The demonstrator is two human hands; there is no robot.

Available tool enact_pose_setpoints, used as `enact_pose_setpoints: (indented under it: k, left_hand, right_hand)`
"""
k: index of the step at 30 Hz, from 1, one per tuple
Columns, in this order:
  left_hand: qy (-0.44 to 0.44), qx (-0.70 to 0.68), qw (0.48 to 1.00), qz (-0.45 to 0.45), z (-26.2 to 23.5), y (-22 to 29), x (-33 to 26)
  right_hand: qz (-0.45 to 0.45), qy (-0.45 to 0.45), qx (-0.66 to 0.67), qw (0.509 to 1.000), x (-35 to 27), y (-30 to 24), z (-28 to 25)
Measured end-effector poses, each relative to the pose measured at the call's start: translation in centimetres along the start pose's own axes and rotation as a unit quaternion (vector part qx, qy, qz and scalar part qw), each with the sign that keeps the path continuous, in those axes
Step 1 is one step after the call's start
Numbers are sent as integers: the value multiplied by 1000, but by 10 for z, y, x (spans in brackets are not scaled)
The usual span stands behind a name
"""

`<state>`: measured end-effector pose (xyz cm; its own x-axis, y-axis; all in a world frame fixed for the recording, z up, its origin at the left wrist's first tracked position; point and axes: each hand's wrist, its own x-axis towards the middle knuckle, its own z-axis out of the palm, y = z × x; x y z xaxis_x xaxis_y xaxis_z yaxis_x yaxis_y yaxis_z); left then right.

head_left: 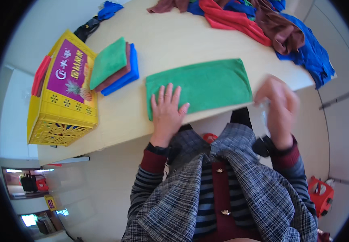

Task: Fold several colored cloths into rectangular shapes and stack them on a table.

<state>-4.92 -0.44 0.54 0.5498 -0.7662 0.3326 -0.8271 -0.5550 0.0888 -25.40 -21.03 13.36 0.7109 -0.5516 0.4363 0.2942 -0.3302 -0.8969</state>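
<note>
A green cloth [206,82], folded into a long rectangle, lies flat along the near edge of the table. On its left part my left hand [167,111] rests palm down with the fingers spread. Just beyond the cloth's right end is my right hand [278,107], smeared by motion. Its fingers look bent, with the tips close to the cloth's edge, and whether they grip anything is unclear. Left of the cloth sits a stack of folded cloths: a green one [112,60] on top, a brown one [114,78] under it, a blue one [126,76] at the bottom.
A yellow plastic crate [63,123] with a purple panel stands at the table's left edge; red cloth [40,76] shows on its far side. Crumpled red [231,20], brown [281,34] and blue [309,50] cloths heap at the far right. A red object [321,195] sits below, right.
</note>
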Motion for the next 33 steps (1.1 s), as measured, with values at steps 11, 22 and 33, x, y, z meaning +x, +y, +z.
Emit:
enact_pose_setpoints:
  k: [11, 22, 33]
  left_hand:
    - [-74, -88, 993, 18, 3, 12, 37]
    - [-87, 2, 994, -70, 21, -37, 42]
    - [38, 59, 984, -164, 7, -85, -10]
  right_hand:
    - [-67, -171, -500, 847, 27, 145, 73]
    - [26, -96, -606, 790, 43, 180, 23]
    - [11, -78, -620, 780, 36, 168, 9]
